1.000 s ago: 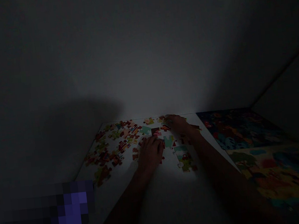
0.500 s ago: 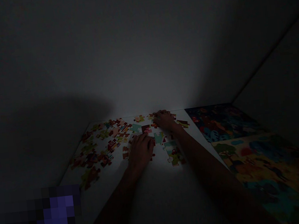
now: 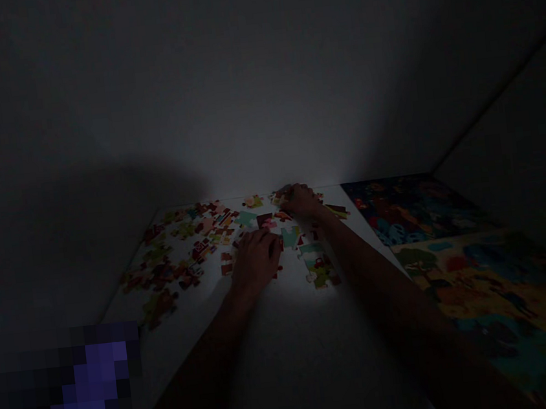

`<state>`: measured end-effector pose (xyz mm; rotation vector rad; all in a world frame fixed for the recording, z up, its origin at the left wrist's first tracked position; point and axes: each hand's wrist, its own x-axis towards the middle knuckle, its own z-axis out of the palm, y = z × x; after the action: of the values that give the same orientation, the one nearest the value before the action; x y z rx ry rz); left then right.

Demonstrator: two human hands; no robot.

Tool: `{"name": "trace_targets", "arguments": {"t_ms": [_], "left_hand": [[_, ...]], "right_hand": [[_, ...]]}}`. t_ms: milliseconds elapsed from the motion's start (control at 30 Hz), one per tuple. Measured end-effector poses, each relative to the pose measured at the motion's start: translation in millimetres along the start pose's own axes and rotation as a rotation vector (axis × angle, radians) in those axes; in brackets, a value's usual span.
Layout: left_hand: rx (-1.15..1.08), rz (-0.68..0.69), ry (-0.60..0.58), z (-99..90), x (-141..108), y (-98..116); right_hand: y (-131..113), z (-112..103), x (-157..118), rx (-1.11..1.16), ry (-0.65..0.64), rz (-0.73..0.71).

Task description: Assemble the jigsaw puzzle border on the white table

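My left hand (image 3: 255,258) rests low over the white tabletop (image 3: 287,339), fingers bent and pressed together; whatever lies under them is hidden. Reddish pieces (image 3: 226,263) show beside it, and a light-blue puzzle piece (image 3: 290,237) lies just right of its fingertips. Near the far edge, my right hand (image 3: 302,200) has its fingers curled in on a puzzle piece (image 3: 281,198), partly covered by the hand. Below the right forearm's near side sits a small joined section (image 3: 319,266) with a green and pale-blue picture. A dark piece with a yellow-green band (image 3: 337,211) lies right of the right wrist.
Many loose puzzle pieces (image 3: 163,271) spread over the table's left side. Two colourful animal pictures, a dark one (image 3: 400,207) and a yellow one (image 3: 477,293), lie along the right. A pale wall (image 3: 262,101) rises behind the far edge. The scene is dim.
The view has tilted slightly, so the table sits higher in the picture. My right hand's fingers have curled in more at the far pieces. My left hand has stayed nearly in place.
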<state>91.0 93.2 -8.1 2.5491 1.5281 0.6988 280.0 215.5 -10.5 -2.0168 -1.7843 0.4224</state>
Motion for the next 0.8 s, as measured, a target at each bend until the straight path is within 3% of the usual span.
{"name": "trace_targets", "arguments": {"t_ms": [233, 467, 800], "left_hand": [[-0.005, 0.001, 0.021, 0.8, -0.1, -1.1], [-0.004, 0.006, 0.04, 5.0, -1.0, -5.2], [-0.035, 0.013, 0.053, 4.8, 0.1, -5.7]], "right_hand": [[13.2, 3.3, 2.6, 0.217, 0.056, -0.168], [19.4, 6.9, 5.5, 0.693, -0.026, -0.335], [29.3, 0.5, 10.0, 0.887, -0.085, -0.315]]}}
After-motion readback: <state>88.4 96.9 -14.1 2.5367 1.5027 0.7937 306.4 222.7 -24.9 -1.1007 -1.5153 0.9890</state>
